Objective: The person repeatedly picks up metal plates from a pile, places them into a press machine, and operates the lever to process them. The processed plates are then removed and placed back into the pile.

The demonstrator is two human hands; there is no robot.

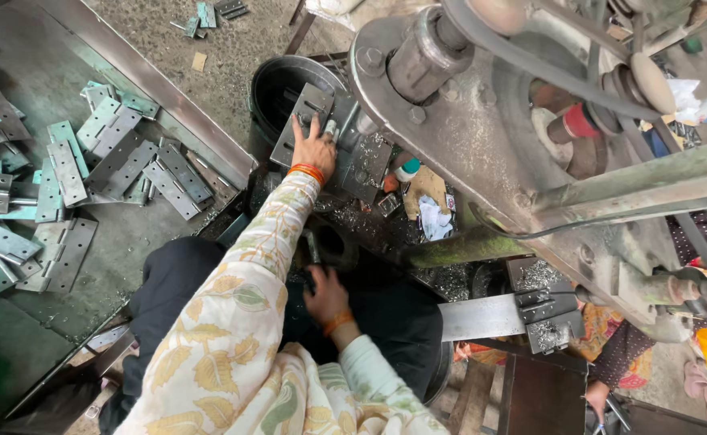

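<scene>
My left hand (315, 149) reaches forward in a floral sleeve with an orange bangle and grips a grey metal hinge (302, 113), holding it at the bed of a press machine (370, 157). My right hand (326, 295) is low, close to my body, with its fingers closed around a dark lever (312, 251) under the machine. Metal shavings lie around the press bed. What sits beneath the hinge is hidden by my hand.
A metal tray (128, 242) at the left holds several grey and teal hinges (112, 161). A black bucket (277, 84) stands behind the hinge. A big flywheel with belt (482, 105) fills the upper right. A steel plate with hinges (531, 310) and another person's hand (597, 396) are at the lower right.
</scene>
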